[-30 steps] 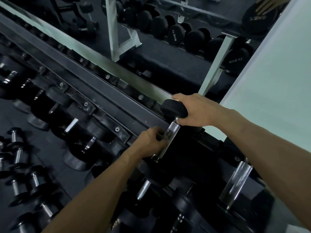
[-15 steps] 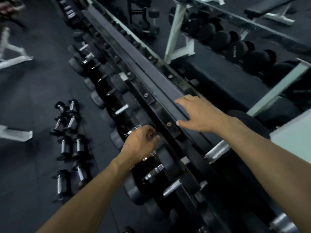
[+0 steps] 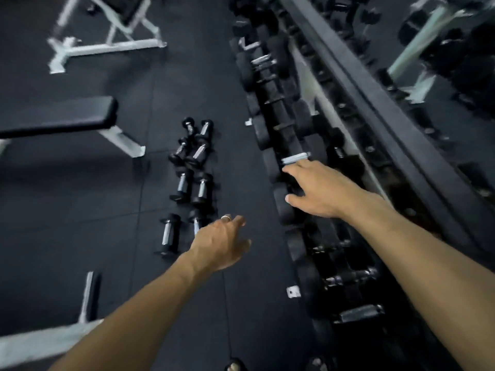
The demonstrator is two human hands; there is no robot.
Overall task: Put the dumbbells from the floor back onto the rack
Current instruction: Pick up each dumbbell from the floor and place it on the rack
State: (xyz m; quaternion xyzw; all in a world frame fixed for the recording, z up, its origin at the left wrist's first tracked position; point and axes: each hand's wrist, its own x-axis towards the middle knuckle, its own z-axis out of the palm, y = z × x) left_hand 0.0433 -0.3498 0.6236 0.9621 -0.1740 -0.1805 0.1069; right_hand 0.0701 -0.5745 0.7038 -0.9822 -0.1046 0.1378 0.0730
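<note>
Several small black dumbbells (image 3: 191,180) with chrome handles lie in two rows on the dark rubber floor, left of the long dumbbell rack (image 3: 334,145). The rack runs from the lower right to the top middle, and large black dumbbells fill its lower tier. My left hand (image 3: 219,242) hangs above the floor beside the nearest floor dumbbell (image 3: 170,232), fingers loosely spread, holding nothing. My right hand (image 3: 316,190) stretches out flat over the rack's lower tier, just below a chrome handle (image 3: 296,158), empty.
A flat bench (image 3: 67,117) with a black pad and white legs stands at the left. Another white bench frame (image 3: 107,46) stands at the top left, and a white bar (image 3: 40,341) crosses the bottom left corner. A mirror (image 3: 428,62) runs behind the rack.
Both hands let go of the dumbbell on the rack and came away empty. The view swung left and down, and the floor dumbbells now lie in the middle of it.
</note>
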